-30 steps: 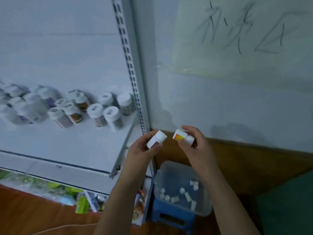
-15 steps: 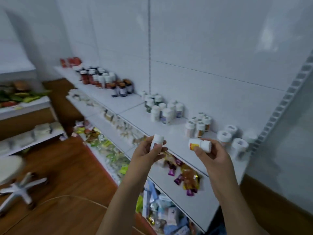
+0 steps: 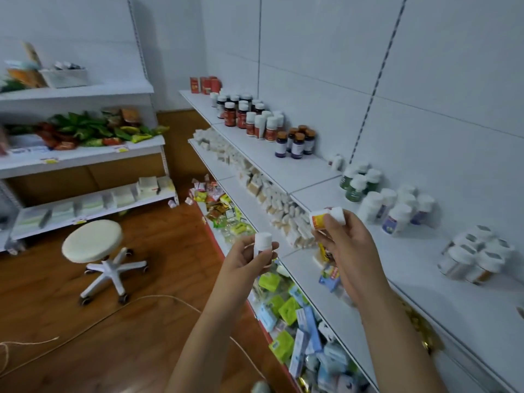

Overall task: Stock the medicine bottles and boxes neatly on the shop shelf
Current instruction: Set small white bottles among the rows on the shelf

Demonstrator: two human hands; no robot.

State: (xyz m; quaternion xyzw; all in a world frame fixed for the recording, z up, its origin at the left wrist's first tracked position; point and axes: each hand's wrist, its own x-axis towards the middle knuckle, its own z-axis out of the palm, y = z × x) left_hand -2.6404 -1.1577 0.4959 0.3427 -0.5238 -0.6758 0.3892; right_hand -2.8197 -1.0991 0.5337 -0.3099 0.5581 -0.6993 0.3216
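My left hand (image 3: 248, 258) grips a small white bottle (image 3: 262, 241) held upright, out in front of the shelving. My right hand (image 3: 344, 248) holds a second small white-capped bottle with a yellow and red label (image 3: 326, 217), lying sideways above the front edge of the top white shelf (image 3: 419, 252). On that shelf stand groups of bottles: white-capped ones (image 3: 397, 209) just beyond my right hand, green ones (image 3: 357, 181) behind them, dark brown ones (image 3: 296, 141) further along, and more white ones (image 3: 476, 255) to the right.
Lower shelves hold small white boxes (image 3: 272, 191) and colourful packets (image 3: 289, 307). A white wheeled stool (image 3: 93, 241) stands on the wooden floor at left, with a thin cord (image 3: 141, 300) on the floor. A second shelf unit (image 3: 85, 154) with packets lines the left wall.
My view has swung left from the shelf's end and the floor bin, and now looks along the shelving. Both hands keep their bottles; the right one has come nearer the top shelf.
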